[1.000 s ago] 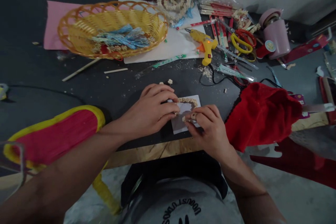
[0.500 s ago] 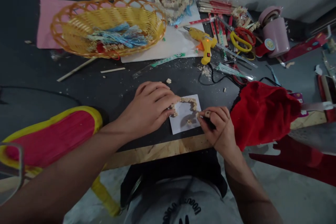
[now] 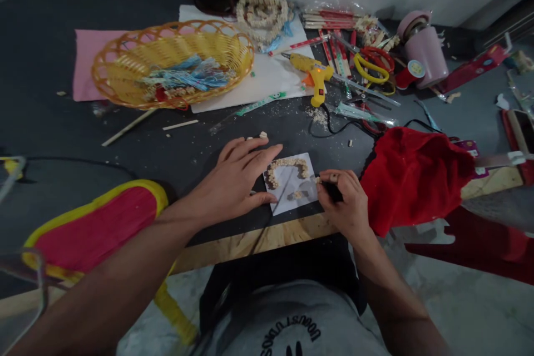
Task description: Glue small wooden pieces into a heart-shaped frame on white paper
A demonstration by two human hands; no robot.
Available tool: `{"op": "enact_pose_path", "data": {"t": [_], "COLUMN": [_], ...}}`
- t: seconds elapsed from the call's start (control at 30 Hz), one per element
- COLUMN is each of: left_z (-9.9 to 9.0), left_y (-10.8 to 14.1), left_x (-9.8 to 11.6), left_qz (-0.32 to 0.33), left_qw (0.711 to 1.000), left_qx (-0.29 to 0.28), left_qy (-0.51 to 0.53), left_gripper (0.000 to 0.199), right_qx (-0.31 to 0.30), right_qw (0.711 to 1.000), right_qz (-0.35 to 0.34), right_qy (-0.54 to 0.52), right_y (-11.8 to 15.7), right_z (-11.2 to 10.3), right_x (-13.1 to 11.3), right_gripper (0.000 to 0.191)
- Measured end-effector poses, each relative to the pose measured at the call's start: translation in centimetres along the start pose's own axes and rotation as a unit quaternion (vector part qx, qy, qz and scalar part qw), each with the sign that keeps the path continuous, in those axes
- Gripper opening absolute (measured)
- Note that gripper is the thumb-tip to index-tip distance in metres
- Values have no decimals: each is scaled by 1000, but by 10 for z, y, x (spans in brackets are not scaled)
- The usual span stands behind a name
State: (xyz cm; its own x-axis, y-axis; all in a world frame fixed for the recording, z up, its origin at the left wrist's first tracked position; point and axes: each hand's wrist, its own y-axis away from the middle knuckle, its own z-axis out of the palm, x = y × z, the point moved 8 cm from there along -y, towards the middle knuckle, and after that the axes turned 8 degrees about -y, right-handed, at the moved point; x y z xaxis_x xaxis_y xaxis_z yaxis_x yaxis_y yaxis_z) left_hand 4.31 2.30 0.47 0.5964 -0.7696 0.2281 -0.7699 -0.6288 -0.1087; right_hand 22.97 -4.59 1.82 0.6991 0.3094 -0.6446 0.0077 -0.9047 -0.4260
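Note:
A small white paper [image 3: 286, 206] lies near the table's front edge, with a curved row of pale beige bits [image 3: 292, 162] along its upper part. Lower on the same sheet rests a loose beige piece [image 3: 297, 195]. My left hand [image 3: 242, 175] is spread at the paper's left side, thumb near its edge and fingers off the row. At the right edge, my right hand [image 3: 346, 197] is closed in a pinch, a small beige piece [image 3: 317, 179] showing at its fingertips. Its other fingers are curled, and what lies inside them is hidden.
Behind the hands are a wicker basket [image 3: 167, 100] of blue tassels, a yellow glue gun [image 3: 317, 75] with its cord, and yellow-handled scissors [image 3: 371, 68]. Red cloth [image 3: 411, 178] lies right of my right hand. A pink-and-yellow padded object [image 3: 100, 228] is at left.
My left hand has let go of the row's left end and opened, uncovering it. The right hand keeps its pinch, slightly farther from the row. The camera view has shifted.

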Motion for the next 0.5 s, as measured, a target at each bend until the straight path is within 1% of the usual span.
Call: {"op": "enact_pose_path", "data": {"t": [0.13, 0.33, 0.5], "left_z": [1, 1, -1], "left_y": [1, 1, 1], "left_x": [0, 3, 2], "left_qz": [1, 21, 18], "left_qw": [1000, 999, 999], "left_qx": [2, 19, 19], "left_qy": [7, 20, 22], "left_gripper": [88, 87, 78], "right_qx": [20, 8, -4], "right_qw": [999, 999, 998], "right_qz": [40, 34, 47], "right_qy": [-27, -24, -50], "right_y": [7, 8, 5], "right_z": [-3, -3, -6], "right_x": [8, 5, 2], "right_gripper": [11, 13, 17]}}
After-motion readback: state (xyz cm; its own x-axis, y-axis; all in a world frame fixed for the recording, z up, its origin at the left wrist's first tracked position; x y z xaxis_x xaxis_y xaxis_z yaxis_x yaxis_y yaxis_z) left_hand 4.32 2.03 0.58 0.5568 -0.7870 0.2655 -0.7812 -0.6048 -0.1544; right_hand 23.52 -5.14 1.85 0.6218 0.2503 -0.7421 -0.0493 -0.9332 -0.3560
